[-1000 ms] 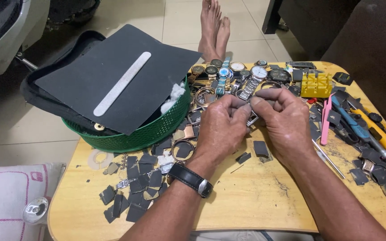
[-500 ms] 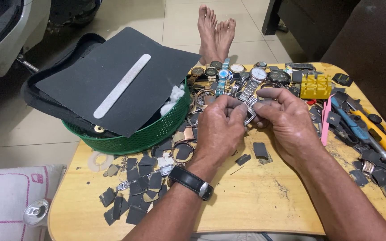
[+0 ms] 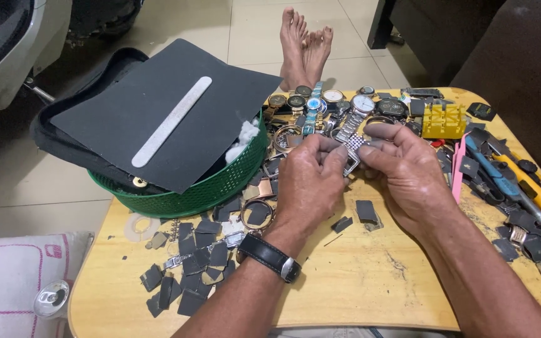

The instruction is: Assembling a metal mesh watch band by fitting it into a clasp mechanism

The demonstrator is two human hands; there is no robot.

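Observation:
Both my hands meet over the middle of a small wooden table. My left hand, with a black wristwatch on its wrist, pinches one end of a silver metal watch bracelet. My right hand grips the same bracelet from the other side, fingertips almost touching the left ones. The bracelet is held a little above the tabletop. Behind the hands lies a cluster of wristwatches.
A green basket at the left holds a black case with a dark sheet and a nail file. Dark scraps litter the near left. A yellow block, a pink tool and blue and yellow tools lie at the right. Someone's bare feet rest beyond.
My hands have lifted slightly and the bracelet now shows more between the fingertips; the left thumb has shifted along it. The table's things have not moved.

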